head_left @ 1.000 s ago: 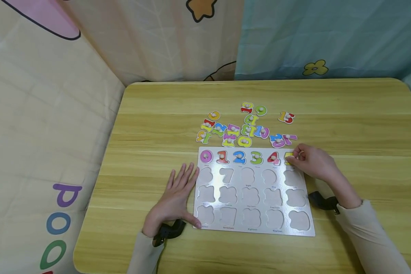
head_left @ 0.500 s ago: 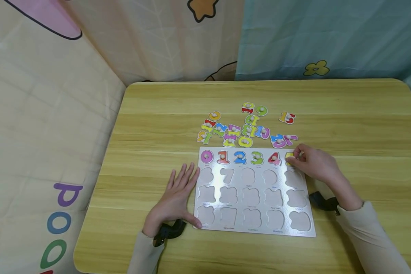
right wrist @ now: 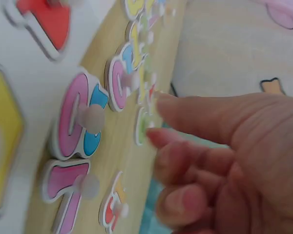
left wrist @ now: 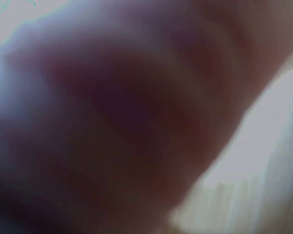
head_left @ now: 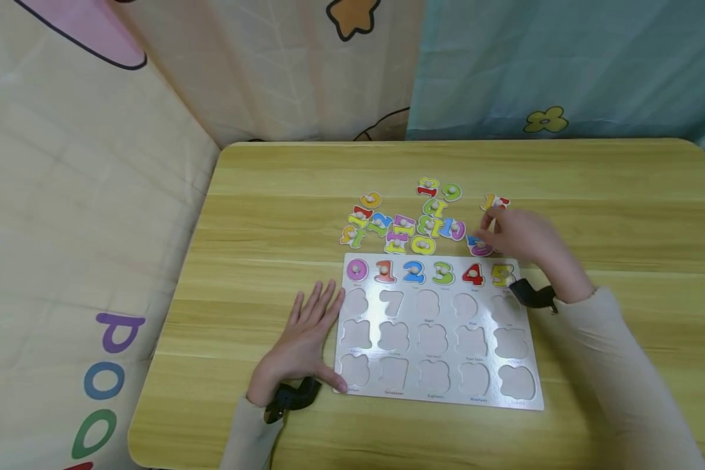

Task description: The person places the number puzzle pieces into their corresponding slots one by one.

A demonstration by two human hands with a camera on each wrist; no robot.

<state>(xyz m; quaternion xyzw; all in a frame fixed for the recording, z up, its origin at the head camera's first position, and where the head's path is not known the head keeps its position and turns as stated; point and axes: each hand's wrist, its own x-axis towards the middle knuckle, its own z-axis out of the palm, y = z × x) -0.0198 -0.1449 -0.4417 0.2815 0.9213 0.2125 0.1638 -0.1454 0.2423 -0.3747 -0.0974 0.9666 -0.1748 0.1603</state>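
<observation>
My left hand [head_left: 299,349] lies with fingers spread at the left edge of a white number puzzle board [head_left: 410,314], its thumb on the lower left corner. My right hand [head_left: 525,236] hovers past the board's upper right, fingers loosely bent, thumb and index apart with nothing between them. Below its fingertips in the head view is a pink-and-blue 20 piece [head_left: 479,248]. In the right wrist view, the purple 7 piece [right wrist: 63,180] lies next to that 20, and an orange-and-red 15 [right wrist: 110,209] lies farther off. A yellow 5 piece [head_left: 499,277] sits in the board's top row.
Several knobbed number pieces, among them a yellow 0-shaped one [head_left: 423,245], lie behind the board on the wooden table [head_left: 258,215]. Pieces 0 to 4 fill the rest of the top row; lower recesses are bare. Curtains [head_left: 305,78] hang behind. The left wrist view is mostly blurred skin.
My right hand has let go of the yellow 5, left in its recess, and moved up and slightly left over the loose pieces. My left hand stays in place.
</observation>
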